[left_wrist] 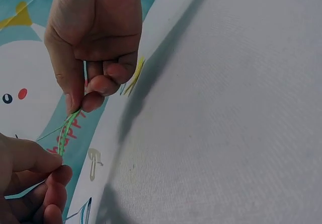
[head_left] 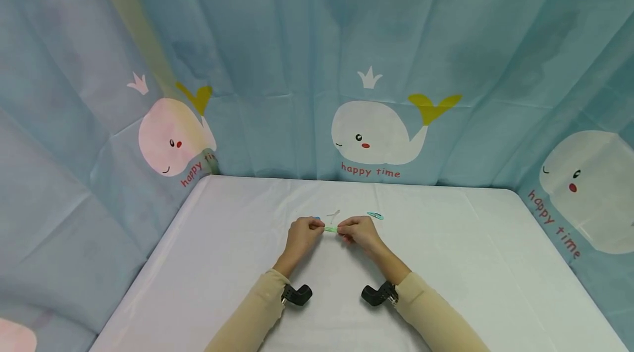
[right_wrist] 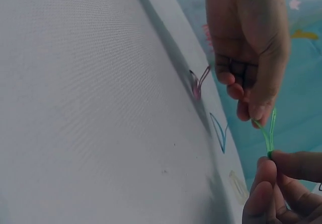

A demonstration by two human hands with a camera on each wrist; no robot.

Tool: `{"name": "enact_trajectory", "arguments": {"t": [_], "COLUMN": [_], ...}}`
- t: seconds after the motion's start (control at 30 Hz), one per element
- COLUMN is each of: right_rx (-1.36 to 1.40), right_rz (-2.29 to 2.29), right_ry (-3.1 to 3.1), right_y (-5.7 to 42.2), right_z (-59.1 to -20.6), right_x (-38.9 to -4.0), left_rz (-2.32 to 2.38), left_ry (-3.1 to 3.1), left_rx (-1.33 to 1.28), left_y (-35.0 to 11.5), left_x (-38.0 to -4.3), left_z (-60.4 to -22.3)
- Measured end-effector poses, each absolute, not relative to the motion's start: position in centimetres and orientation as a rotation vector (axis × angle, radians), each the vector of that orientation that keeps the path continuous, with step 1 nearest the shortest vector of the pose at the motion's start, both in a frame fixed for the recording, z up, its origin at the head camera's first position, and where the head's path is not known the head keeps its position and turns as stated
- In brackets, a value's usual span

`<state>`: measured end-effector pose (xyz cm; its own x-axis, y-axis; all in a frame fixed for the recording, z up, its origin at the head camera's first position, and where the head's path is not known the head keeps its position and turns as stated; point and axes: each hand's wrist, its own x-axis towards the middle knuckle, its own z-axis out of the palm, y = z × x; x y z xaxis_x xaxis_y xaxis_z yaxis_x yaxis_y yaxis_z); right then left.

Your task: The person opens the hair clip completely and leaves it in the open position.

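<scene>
A bright green snap hair clip (head_left: 331, 229) is held above the white table between both hands. My left hand (head_left: 303, 235) pinches one end of it with thumb and fingertips. The other end is at the thumb and fingertips of my right hand (head_left: 362, 232), which also pinch it. In the right wrist view the two slim legs of the green clip (right_wrist: 270, 136) stand apart in a V, joined at the end in the left hand. The same clip (left_wrist: 64, 136) looks narrow in the left wrist view.
Beyond the hands lie a teal hair clip (head_left: 375, 215), a pale beige one (head_left: 334, 213) and a blue piece (head_left: 317, 218) partly hidden by the left hand. Wrist views add a yellow clip (left_wrist: 134, 76) and a pink clip (right_wrist: 198, 85). A whale-print curtain (head_left: 287, 137) hangs behind the table (head_left: 446, 264).
</scene>
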<state>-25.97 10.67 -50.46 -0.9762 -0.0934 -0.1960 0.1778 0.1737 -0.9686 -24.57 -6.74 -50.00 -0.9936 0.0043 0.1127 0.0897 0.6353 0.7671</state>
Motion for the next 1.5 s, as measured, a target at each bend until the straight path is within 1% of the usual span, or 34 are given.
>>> {"name": "enact_trajectory", "arguments": {"t": [0.17,0.37,0.7,0.9,1.13,1.3,1.5], "right_rx": [0.126,0.109,0.094,0.044,-0.032,-0.049,-0.012], "right_rz": [-1.849,-1.787,-1.677,-1.523,-1.389,-1.423,-1.510], "right_ry": [2.270,2.326,2.388,2.488,2.575,2.608,2.595], "right_y": [10.2,9.7,9.1,8.8,8.8,9.7,11.7], "right_z": [-50.5,-50.5,-50.5,-50.6,-50.5,-50.0,-49.0], "right_x": [-26.0,-25.8,-25.7,-25.8,-25.8,-26.0,-26.6], "left_rz": [-1.239,-1.130,-0.809,-0.667,-0.603,-0.623,-0.757], "left_ry": [-2.793,-2.828,-2.870,-2.919,-2.874,-2.774,-2.726], "left_rx": [-0.092,-0.121,-0.296,-0.324,-0.355,-0.347,-0.318], "left_y": [-7.0,-7.3,-7.2,-7.0,-6.8,-6.7,-5.8], "left_x": [-24.5,-24.5,-24.3,-24.2,-24.1,-24.1,-24.0], "left_z": [-50.1,-50.2,-50.0,-49.9,-50.2,-50.2,-49.5]}}
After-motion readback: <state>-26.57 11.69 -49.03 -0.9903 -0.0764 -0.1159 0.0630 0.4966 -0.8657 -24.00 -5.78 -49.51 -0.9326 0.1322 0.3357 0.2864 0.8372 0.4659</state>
